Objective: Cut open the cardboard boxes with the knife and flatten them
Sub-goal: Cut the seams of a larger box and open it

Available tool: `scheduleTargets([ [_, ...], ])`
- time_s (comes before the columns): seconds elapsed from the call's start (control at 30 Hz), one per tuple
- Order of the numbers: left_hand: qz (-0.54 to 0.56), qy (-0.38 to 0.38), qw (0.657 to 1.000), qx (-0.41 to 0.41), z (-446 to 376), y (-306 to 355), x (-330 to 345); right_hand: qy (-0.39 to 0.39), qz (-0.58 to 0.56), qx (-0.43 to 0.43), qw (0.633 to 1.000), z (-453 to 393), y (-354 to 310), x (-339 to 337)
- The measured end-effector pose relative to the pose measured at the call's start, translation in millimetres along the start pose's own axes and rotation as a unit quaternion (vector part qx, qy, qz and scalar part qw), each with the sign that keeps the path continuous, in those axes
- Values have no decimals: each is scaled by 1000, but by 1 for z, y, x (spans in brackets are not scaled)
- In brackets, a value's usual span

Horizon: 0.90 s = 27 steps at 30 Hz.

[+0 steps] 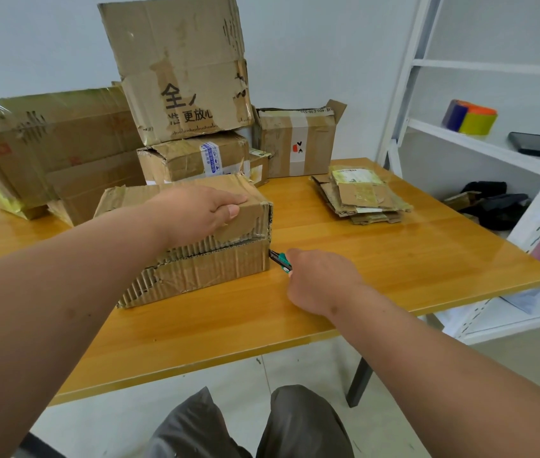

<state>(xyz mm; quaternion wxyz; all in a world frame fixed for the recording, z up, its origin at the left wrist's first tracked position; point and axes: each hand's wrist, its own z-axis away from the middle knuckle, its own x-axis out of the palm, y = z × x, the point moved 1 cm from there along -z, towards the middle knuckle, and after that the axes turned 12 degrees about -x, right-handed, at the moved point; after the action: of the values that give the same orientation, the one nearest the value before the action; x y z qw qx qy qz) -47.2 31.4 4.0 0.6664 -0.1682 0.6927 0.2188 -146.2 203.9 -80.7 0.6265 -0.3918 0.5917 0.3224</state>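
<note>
The left hand (202,209) grips the top of the cardboard box (195,246) on the counter (361,259); just right of it, the right hand (321,279) clasps the knife (280,259), its tip at the box's corner seam.

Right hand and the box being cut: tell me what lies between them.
In the head view, only the green knife lies between: the right hand grips its handle, and its tip meets the near right corner of the box, which the left hand holds.
</note>
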Motion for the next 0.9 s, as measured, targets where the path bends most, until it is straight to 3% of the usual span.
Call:
scheduleTargets([
  [0.7, -2, -2, 1000, 4, 2, 1, 0, -81, -66, 31, 994, 0, 5, -10],
  [0.9, 9, 4, 1000, -2, 2, -2, -1, -118, -34, 15, 992, 3, 3, -12],
])
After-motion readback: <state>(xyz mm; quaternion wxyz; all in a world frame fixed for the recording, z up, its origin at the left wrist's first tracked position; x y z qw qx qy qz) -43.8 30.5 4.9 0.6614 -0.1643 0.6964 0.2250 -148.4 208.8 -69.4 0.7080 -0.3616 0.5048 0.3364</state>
